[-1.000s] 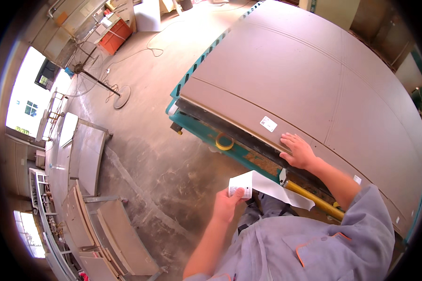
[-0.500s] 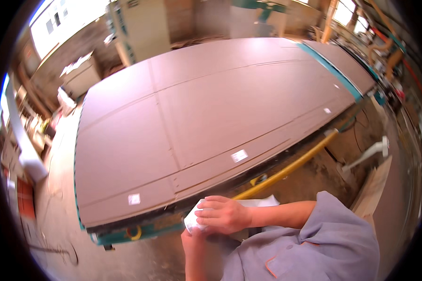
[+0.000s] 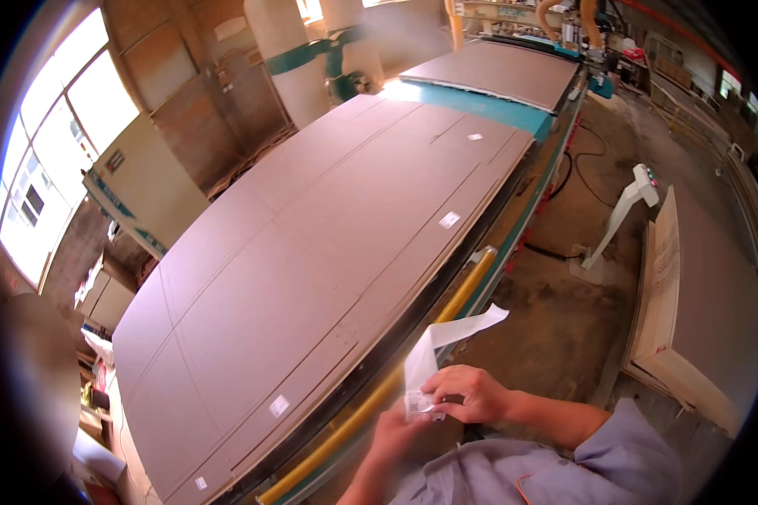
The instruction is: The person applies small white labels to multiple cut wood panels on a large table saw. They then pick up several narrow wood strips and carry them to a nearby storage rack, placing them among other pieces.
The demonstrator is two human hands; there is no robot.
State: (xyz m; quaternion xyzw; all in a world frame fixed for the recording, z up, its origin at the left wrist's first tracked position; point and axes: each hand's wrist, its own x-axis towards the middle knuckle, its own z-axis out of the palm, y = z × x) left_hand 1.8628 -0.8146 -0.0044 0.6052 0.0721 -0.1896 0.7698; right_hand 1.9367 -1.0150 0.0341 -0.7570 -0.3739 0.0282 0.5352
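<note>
A long white strip of labels (image 3: 426, 358) hangs from between my hands, its free end bent off to the right beside the yellow rail. My left hand (image 3: 393, 435) grips the strip's lower end from below. On the printed label at that end, the fingers of my right hand (image 3: 472, 396) are pinched together. The big brown panel (image 3: 286, 244) lies flat just beyond my hands, scored with straight cut lines. Several small white labels are stuck on it, among them one near its front edge (image 3: 279, 406) and one farther off (image 3: 449, 220).
Along the panel's near side runs a yellow rail (image 3: 379, 394). A white control post (image 3: 621, 210) rises from the floor at right, near a stack of boards (image 3: 691, 311). Another brown panel (image 3: 501, 71) lies past the teal section (image 3: 472, 99) at the far end.
My view has swung to the right along the panel. The strip, bunched in my hands before, now shows unfolded, and my right fingers have come to its printed end.
</note>
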